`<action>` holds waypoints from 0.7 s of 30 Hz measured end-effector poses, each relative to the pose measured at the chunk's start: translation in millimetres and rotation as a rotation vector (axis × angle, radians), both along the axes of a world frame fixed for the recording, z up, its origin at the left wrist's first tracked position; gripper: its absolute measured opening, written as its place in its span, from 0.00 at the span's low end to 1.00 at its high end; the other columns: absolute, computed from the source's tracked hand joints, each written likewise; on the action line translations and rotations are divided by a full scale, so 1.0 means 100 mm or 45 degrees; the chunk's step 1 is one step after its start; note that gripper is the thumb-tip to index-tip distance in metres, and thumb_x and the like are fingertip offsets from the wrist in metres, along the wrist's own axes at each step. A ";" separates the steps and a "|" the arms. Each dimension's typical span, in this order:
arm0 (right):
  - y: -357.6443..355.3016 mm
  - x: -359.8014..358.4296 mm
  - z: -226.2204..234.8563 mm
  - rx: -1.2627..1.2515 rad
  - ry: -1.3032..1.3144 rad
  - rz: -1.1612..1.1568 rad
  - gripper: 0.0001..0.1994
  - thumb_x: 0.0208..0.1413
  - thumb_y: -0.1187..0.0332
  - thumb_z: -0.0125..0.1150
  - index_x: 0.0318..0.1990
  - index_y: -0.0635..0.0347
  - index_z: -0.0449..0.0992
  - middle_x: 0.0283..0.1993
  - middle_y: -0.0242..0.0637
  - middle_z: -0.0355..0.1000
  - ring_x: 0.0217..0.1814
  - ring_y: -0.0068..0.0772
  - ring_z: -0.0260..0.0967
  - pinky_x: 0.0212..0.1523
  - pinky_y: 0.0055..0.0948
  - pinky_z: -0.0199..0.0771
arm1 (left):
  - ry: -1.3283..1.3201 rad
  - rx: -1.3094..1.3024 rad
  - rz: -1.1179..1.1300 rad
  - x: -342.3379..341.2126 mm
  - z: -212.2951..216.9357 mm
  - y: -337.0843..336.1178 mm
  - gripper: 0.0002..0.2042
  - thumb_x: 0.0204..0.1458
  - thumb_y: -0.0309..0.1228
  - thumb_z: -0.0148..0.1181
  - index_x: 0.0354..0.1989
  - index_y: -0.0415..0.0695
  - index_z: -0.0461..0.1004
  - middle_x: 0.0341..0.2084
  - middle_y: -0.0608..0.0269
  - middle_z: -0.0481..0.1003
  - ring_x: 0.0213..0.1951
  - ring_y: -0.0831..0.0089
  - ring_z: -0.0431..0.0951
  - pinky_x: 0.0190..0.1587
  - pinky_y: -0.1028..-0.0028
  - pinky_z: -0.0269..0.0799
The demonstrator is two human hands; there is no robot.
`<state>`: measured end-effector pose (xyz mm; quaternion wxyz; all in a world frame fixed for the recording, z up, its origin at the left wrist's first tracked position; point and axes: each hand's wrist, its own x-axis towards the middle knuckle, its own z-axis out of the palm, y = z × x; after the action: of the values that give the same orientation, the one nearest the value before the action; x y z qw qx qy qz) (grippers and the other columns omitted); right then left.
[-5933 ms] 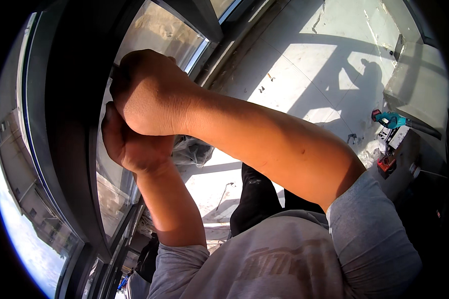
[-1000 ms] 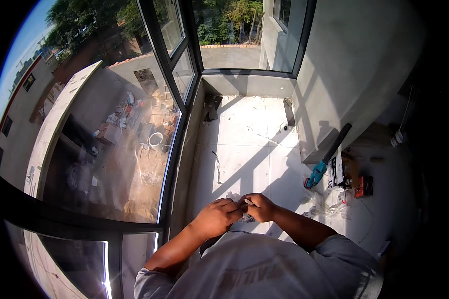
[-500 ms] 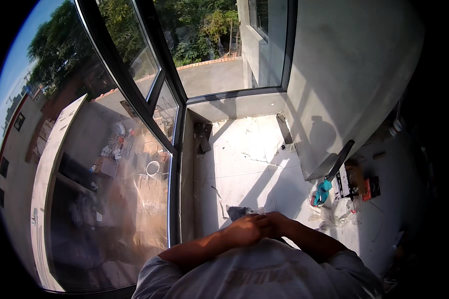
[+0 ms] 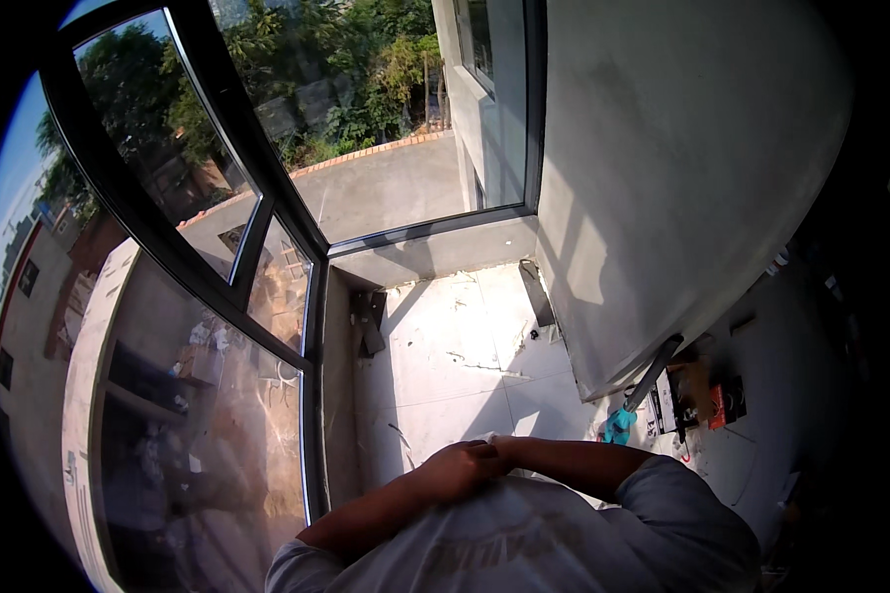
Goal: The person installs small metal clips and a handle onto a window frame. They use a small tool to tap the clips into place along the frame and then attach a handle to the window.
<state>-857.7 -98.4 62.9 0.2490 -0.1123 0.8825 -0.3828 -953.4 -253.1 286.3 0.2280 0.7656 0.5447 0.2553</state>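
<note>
Close in front of my chest, my left hand [image 4: 457, 471] and my right hand [image 4: 499, 454] are brought together and touch. The fingers of both look curled inward and are mostly hidden by the backs of the hands. A small whitish scrap [image 4: 487, 437], perhaps thin plastic, peeks out just beyond the knuckles. Whatever else lies between the hands is hidden. Beneath them is the sunlit pale tiled floor [image 4: 435, 381].
Dark-framed windows [image 4: 316, 346] run along the left and far sides. A grey plastered wall [image 4: 653, 178] stands at the right. By its foot are a teal tool with a dark handle [image 4: 620, 425] and a red box [image 4: 727, 402]. Dark offcuts [image 4: 369, 324] lean in the far left corner.
My view has shifted, so the window corner and floor sit lower and further left. The dark item with clear plastic seen beyond my hands has dropped out of sight; my hands stay together.
</note>
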 end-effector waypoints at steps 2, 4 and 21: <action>0.12 -0.11 0.12 -0.026 -0.014 -0.027 0.17 0.55 0.56 0.66 0.50 0.47 0.81 0.48 0.42 0.81 0.53 0.44 0.78 0.55 0.41 0.75 | -0.027 -0.024 -0.009 -0.11 0.08 0.18 0.15 0.48 0.25 0.63 0.47 0.42 0.78 0.41 0.51 0.78 0.45 0.52 0.80 0.48 0.59 0.78; 0.23 -0.23 0.20 -0.029 -0.024 -0.060 0.16 0.54 0.57 0.66 0.49 0.48 0.82 0.47 0.43 0.81 0.53 0.44 0.78 0.55 0.41 0.75 | -0.039 -0.083 -0.034 -0.26 -0.01 0.34 0.16 0.48 0.25 0.62 0.48 0.42 0.78 0.41 0.50 0.78 0.45 0.51 0.80 0.47 0.58 0.78; 1.14 -0.39 1.13 0.072 0.081 -0.990 0.08 0.54 0.72 0.60 0.37 0.53 0.85 0.40 0.42 0.81 0.46 0.43 0.80 0.49 0.41 0.78 | -0.410 -0.058 -0.434 -1.46 -0.26 1.99 0.07 0.47 0.17 0.61 0.34 0.42 0.77 0.35 0.55 0.77 0.37 0.54 0.80 0.38 0.62 0.79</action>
<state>-896.9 15.1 175.9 0.0608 0.2254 0.8768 -0.4204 -1099.3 -53.7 260.1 0.3690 0.7905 0.3700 0.3194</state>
